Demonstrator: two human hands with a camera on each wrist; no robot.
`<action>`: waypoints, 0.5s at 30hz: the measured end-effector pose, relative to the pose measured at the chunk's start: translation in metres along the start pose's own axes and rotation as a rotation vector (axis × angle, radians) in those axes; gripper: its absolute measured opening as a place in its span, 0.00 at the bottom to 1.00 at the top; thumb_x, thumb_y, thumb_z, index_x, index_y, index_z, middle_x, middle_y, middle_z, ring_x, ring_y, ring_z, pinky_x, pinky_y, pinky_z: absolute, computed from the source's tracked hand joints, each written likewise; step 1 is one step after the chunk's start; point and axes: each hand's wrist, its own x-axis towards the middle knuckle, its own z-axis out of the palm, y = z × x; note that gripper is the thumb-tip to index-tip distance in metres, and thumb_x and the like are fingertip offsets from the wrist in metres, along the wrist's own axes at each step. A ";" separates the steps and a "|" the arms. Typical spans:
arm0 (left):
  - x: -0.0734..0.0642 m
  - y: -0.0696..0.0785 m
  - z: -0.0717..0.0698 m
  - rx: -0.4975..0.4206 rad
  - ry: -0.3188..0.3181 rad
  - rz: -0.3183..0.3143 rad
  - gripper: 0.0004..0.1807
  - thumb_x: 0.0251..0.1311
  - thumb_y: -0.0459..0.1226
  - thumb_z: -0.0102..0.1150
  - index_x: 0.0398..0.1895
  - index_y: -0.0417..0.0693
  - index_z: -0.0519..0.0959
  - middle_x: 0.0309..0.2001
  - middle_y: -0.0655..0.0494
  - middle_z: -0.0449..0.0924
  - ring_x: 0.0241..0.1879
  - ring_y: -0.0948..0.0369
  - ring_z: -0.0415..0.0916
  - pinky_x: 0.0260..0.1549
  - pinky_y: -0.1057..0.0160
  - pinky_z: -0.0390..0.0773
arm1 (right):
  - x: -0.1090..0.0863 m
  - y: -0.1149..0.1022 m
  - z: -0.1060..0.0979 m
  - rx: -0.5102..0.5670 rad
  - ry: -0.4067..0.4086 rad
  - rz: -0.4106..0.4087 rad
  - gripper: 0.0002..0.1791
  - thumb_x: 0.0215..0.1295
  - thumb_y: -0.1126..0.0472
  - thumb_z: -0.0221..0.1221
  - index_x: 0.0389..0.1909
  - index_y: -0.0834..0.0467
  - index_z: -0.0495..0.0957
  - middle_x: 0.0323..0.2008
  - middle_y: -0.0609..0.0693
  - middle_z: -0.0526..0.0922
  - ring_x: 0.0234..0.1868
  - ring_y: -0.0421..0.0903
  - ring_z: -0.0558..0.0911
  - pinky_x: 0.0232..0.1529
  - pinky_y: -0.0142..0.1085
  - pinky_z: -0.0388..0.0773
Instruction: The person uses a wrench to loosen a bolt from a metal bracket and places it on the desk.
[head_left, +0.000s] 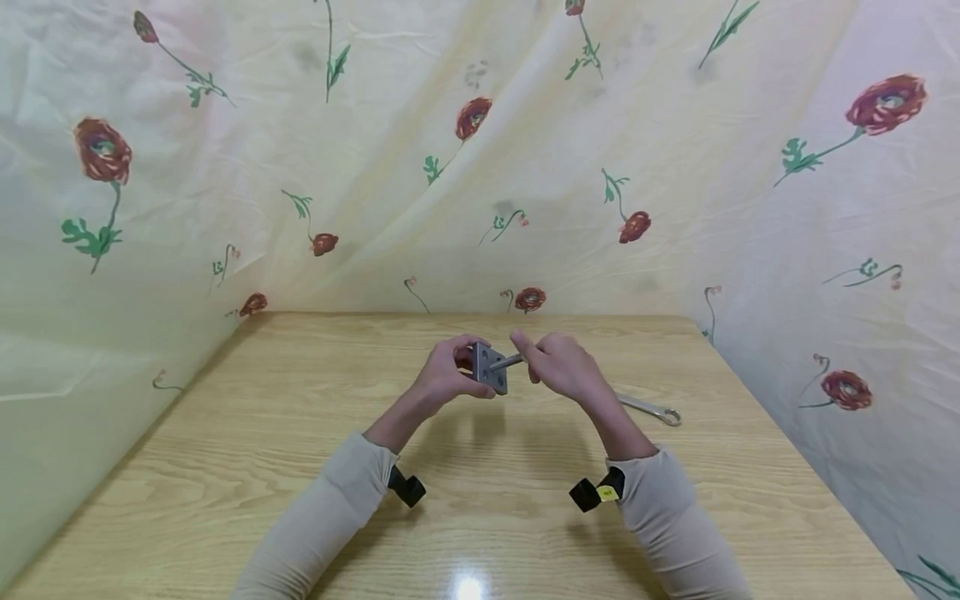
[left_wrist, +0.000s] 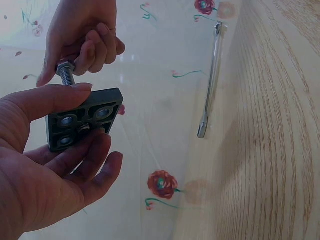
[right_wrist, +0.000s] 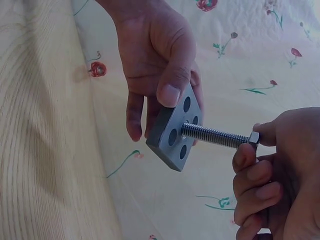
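My left hand (head_left: pixel 444 371) holds a small dark grey square plate (right_wrist: pixel 161 140) by its edges, thumb on one side and fingers on the other. Several round holes pierce the plate. A long threaded hex bolt (right_wrist: pixel 215 135) stands out from its middle, and in the left wrist view the bolt's tip shows on the recessed side. With thumb and forefinger, my right hand (head_left: pixel 561 365) pinches the bolt at its hex head (right_wrist: pixel 254 138). The other right fingers are curled into the palm, where a small shiny bit shows, too little to identify. Both hands are above the table.
A combination wrench (head_left: pixel 651 407) lies on the wooden table (head_left: pixel 300 417) to the right, partly behind my right forearm in the head view. Flowered cloth (head_left: pixel 420 208) hangs behind the table and along both sides. Each wrist wears a black camera mount (head_left: pixel 408 487).
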 end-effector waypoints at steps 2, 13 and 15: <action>0.000 0.000 0.000 -0.002 -0.001 -0.001 0.36 0.41 0.25 0.77 0.59 0.42 0.76 0.43 0.45 0.83 0.40 0.58 0.78 0.42 0.64 0.77 | 0.000 -0.001 0.001 -0.006 0.004 -0.008 0.37 0.77 0.36 0.40 0.16 0.57 0.76 0.12 0.44 0.64 0.15 0.41 0.60 0.19 0.34 0.57; -0.001 0.001 -0.001 -0.019 -0.002 -0.003 0.35 0.41 0.25 0.76 0.58 0.43 0.76 0.42 0.45 0.83 0.40 0.59 0.78 0.41 0.64 0.78 | -0.001 0.000 -0.007 -0.008 0.007 -0.092 0.22 0.72 0.44 0.55 0.30 0.59 0.81 0.18 0.45 0.68 0.19 0.42 0.64 0.23 0.35 0.62; -0.001 0.001 -0.001 -0.016 -0.004 -0.003 0.36 0.42 0.25 0.76 0.59 0.42 0.76 0.43 0.45 0.83 0.40 0.58 0.77 0.42 0.64 0.79 | -0.002 0.001 -0.010 -0.005 0.015 -0.120 0.18 0.69 0.47 0.60 0.33 0.60 0.84 0.19 0.46 0.71 0.19 0.42 0.66 0.23 0.35 0.63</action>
